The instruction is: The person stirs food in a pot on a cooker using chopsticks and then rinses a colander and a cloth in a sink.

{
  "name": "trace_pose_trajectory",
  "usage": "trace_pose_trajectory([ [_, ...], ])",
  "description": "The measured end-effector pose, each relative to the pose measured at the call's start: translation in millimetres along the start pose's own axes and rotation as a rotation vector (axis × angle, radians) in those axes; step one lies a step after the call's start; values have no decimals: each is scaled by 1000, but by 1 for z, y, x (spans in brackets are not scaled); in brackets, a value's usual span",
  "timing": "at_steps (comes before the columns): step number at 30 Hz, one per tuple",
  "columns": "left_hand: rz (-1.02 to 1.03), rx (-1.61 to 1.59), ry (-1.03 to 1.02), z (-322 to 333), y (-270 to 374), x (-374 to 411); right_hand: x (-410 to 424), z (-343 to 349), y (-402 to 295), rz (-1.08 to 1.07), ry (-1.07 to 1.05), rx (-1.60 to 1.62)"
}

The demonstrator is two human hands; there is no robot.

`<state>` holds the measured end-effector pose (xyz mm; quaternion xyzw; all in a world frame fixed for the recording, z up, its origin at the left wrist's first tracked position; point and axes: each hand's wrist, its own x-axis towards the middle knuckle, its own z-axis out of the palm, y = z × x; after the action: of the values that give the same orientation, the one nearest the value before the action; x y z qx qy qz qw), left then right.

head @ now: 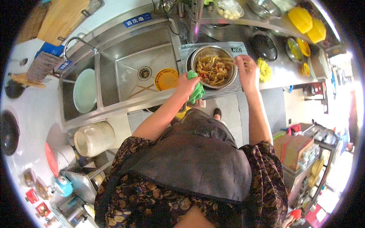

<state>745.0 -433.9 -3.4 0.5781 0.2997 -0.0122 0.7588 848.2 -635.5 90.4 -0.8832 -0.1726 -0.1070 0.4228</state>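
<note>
A round stainless steel bowl [234, 74] holds cooked, shredded food [214, 69] with red bits in it. My left hand [186, 85] grips a green cloth [196, 92] at the bowl's near left rim. Over the right rim, my right hand [247, 71] holds wooden chopsticks [228, 60], whose tips reach the food. Under the bowl lies a grey printed sheet [242, 50] on the steel counter. A dark round rim shows beneath the bowl's left side.
Left of the bowl is a steel sink [125, 71] with an orange plate [166, 79] and crossed wooden chopsticks [142, 87]. A pale green basin [85, 91] stands in the adjoining sink. To the right lie a yellow cloth [264, 70] and a black lid [265, 47].
</note>
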Motion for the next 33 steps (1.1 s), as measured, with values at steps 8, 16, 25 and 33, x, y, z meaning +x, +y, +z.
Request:
trace_pose_trajectory([
  [8, 81, -85, 145, 2, -3, -11, 30, -39, 5, -83, -219, 292],
  [16, 201, -54, 245, 18, -19, -16, 30, -39, 33, -32, -419, 394],
  [25, 128, 189, 416, 2, 0, -43, 33, -68, 27, -28, -348, 500],
  [33, -52, -393, 178, 8, 21, -91, 11, -59, 28, 99, -321, 595],
])
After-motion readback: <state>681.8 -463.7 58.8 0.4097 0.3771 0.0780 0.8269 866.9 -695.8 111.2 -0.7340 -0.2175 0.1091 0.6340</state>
